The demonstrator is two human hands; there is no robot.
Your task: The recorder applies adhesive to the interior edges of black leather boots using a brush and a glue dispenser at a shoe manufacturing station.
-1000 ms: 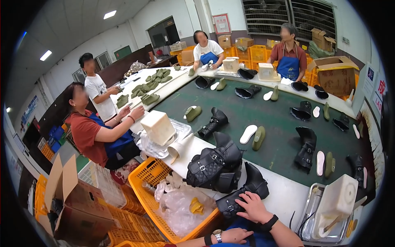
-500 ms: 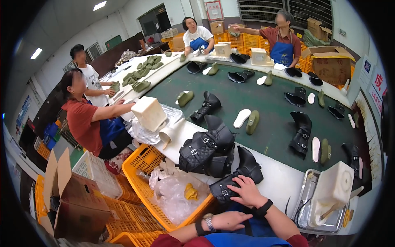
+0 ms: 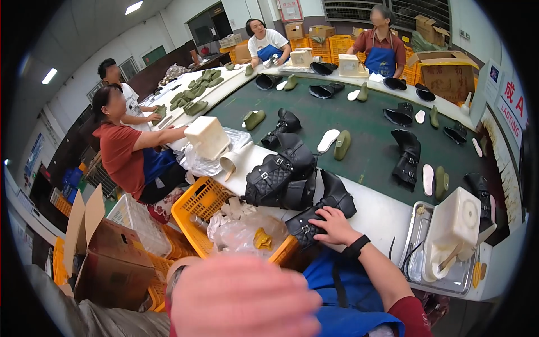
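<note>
The right hand drapes loosely over a black boot, likely steadying it, while the blurred left hand hovers outstretched, seemingly empty.

Workroom interior: pale walls, with a dark barred window toward one o'clock; rectangular ceiling lights (lit) at ten and eleven o'clock; a green-topped surface, bordered in white, extending from centre toward two o'clock.

- Boots: faced in softly glossy, leather-like material; fitted with metal buckles.
- Tray: formed of shiny metal.
- Crate: made of plastic.
- Belt: finished matt.
</note>
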